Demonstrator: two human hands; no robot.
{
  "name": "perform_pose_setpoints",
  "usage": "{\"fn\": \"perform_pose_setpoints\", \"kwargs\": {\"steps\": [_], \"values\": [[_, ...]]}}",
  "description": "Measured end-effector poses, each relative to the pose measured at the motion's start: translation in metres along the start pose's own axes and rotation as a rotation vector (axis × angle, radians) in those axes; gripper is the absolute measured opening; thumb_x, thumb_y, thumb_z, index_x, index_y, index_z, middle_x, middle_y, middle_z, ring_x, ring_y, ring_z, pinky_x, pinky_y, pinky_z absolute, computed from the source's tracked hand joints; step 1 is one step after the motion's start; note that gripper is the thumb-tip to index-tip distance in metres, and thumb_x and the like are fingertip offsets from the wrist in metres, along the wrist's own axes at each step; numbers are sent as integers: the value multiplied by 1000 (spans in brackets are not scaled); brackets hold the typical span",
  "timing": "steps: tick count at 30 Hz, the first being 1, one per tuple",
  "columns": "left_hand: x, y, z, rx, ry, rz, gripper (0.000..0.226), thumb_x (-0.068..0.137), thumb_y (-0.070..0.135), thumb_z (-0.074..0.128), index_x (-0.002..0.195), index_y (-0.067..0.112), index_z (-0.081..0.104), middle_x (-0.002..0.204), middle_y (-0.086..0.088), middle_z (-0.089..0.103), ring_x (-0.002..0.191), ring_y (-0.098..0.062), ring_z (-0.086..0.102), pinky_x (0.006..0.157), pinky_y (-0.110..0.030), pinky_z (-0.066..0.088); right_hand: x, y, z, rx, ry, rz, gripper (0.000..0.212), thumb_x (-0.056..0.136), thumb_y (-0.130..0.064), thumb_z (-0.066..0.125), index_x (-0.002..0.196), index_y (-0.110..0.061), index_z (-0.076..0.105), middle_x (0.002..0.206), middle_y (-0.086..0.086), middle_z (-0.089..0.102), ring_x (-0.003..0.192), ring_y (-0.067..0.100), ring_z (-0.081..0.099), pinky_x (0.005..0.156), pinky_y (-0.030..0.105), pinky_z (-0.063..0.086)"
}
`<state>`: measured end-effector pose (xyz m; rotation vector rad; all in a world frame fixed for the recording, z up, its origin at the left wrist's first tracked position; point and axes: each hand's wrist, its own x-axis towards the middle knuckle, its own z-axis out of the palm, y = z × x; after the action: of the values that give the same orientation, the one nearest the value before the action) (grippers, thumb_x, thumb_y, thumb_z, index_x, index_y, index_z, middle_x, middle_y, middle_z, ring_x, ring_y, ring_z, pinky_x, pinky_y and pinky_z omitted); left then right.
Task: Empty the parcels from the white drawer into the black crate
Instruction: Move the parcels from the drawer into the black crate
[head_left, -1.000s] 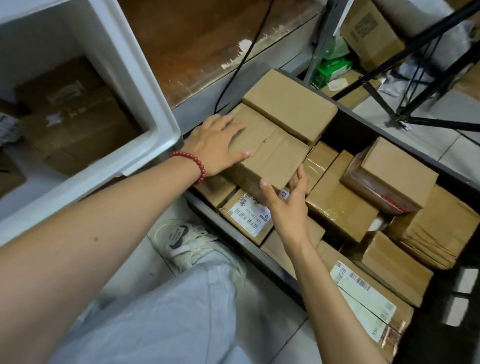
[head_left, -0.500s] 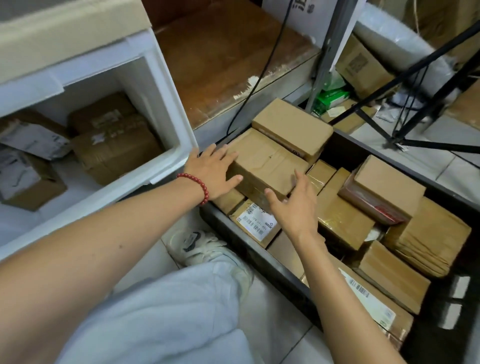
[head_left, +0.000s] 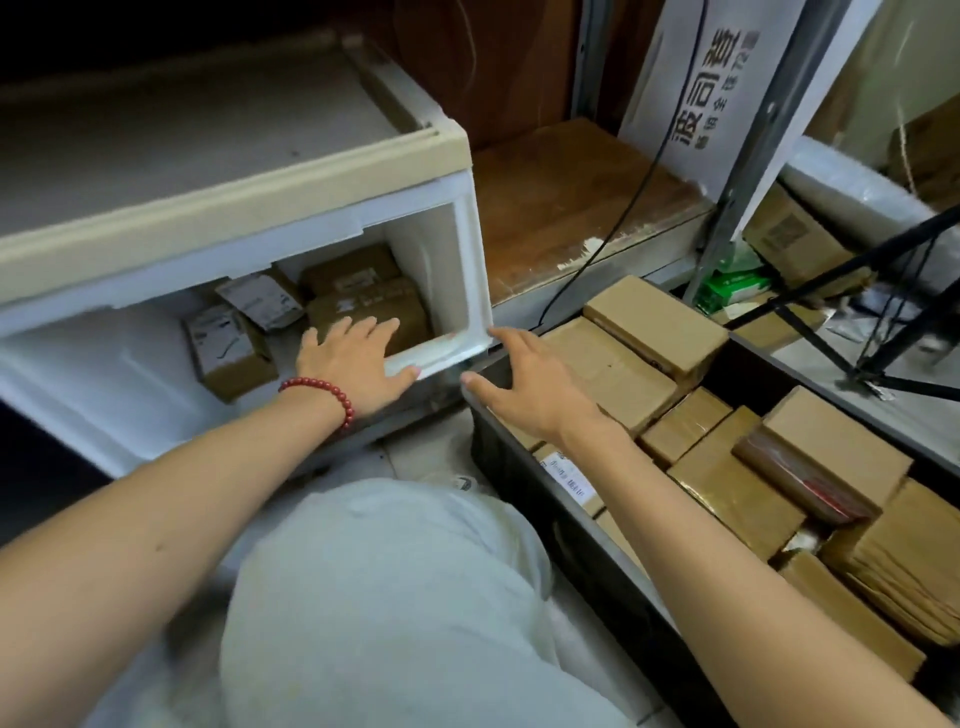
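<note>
The parcels to move are brown cardboard boxes lying in the white drawer (head_left: 447, 260), bunched toward its right rear corner. I count at least four: a large box (head_left: 410, 312) nearest the right wall, a second box (head_left: 348, 270) behind it, a tilted labelled parcel (head_left: 260, 301), and a small labelled box (head_left: 228, 358) further left.

My left hand (head_left: 353, 364) reaches over the drawer's front rim with fingers straight and spread, gripping nothing. Its fingertips lie over the large box, but I cannot tell whether they touch it. My right hand (head_left: 524, 384) hovers empty with fingers extended, between the drawer's corner and the black crate (head_left: 545, 499).

I judge these boxes stiff and taped, with dry card faces that should not slip, and probably light to moderate in weight. The large box looks best taken by two opposite sides, one hand on each. The small ones should suit a single hand across the top.

The crate, to the right, already holds many cardboard boxes (head_left: 608, 369) packed closely.

The drawer's back is shadowed under the cabinet top (head_left: 208, 208), so more parcels may lie there unseen. Labels are too blurred to read. My knee (head_left: 389, 597) hides the floor below, and the crate's far end runs out of view.
</note>
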<state>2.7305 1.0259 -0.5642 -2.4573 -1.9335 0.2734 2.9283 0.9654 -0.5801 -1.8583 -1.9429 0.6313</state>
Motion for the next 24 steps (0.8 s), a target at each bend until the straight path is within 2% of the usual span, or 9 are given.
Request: {"fn": "perform_pose_setpoints", "kwargs": {"steps": [7,11,18,22,24], "values": [[-5,-52,-6,-134,33,-240,74,90,64,39,151,27,20,155,-8,29,139,-32,30,109,-51,26,33,-45,1,-111,-61,-123,68,94,-52,52,150,-21,29,155,2,31,139,24,34,107,45,40],[6,-76,2,-162,-10,-342,75,91,64,39,151,25,19,155,-11,26,139,-35,29,110,-51,26,60,-56,12,-133,-98,-104,68,93,-52,52,149,-22,28,154,3,30,137,26,37,103,46,43],[53,-88,27,-296,-53,-353,79,90,63,43,152,25,13,156,-11,21,142,-35,23,114,-54,20,118,-53,40,-126,-171,14,75,94,-52,51,151,-15,21,153,13,31,137,32,36,110,44,36],[79,-89,52,-429,-104,-393,82,89,58,50,152,22,11,155,-14,23,139,-36,29,113,-51,26,149,-45,63,-116,-232,45,74,93,-50,54,149,-13,22,145,17,39,130,34,43,109,42,36],[93,-88,63,-495,-164,-397,81,87,58,52,151,18,21,151,-14,32,133,-35,38,109,-48,34,163,-41,76,-117,-269,67,75,93,-48,55,148,-11,19,143,17,39,129,34,44,110,41,36]]}}
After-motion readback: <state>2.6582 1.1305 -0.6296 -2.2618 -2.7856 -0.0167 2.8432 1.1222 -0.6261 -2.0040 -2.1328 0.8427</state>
